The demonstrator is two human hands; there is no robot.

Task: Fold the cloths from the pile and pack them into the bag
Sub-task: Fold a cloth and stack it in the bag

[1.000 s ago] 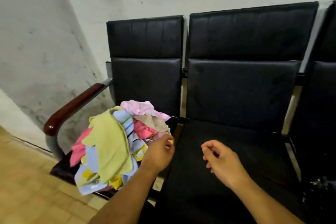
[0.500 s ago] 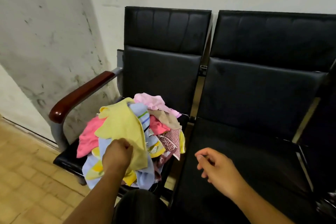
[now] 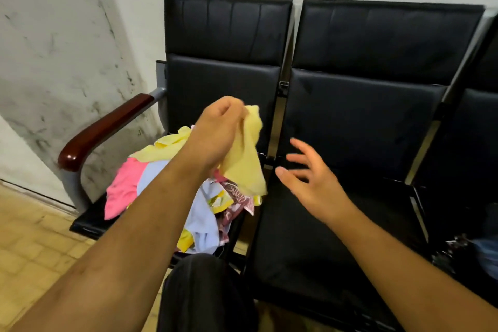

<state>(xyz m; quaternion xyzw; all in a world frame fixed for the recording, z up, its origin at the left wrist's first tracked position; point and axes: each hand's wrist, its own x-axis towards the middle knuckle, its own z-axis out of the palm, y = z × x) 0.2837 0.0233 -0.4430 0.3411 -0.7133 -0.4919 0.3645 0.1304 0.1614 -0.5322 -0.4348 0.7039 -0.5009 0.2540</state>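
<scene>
- Presently, nearest the camera: a dark-trousered knee (image 3: 204, 291) at the bottom of the view; both forearms reach forward past it.
- Next out, the left hand (image 3: 218, 137): fingers and thumb curled, pinching the top edge of a yellow cloth (image 3: 245, 167); held up over the pile so the fabric hangs free. Judgement: gripping one edge lets the cloth drop open and part from the rest before folding.
- Beside it, the right hand (image 3: 310, 183): holds nothing; fingers spread wide, palm turned toward the cloth; near its hanging lower edge, not touching. Judgement: placed to take a second edge or corner.
- Below and behind the left hand, the pile (image 3: 126, 191): pink, pale blue and patterned pieces heaped on the left seat (image 3: 89, 221); more yellow lies on top by the left wrist; cannot tell whether it is the same cloth.
- Under the right hand, the middle seat (image 3: 336, 237); judged the likely folding surface.
- As for the bag: not identified; dark clutter (image 3: 458, 250) at the right edge is too blurred to name.
- Farthest: wooden armrest (image 3: 107, 129), black backrests, scuffed wall (image 3: 67, 48).
</scene>
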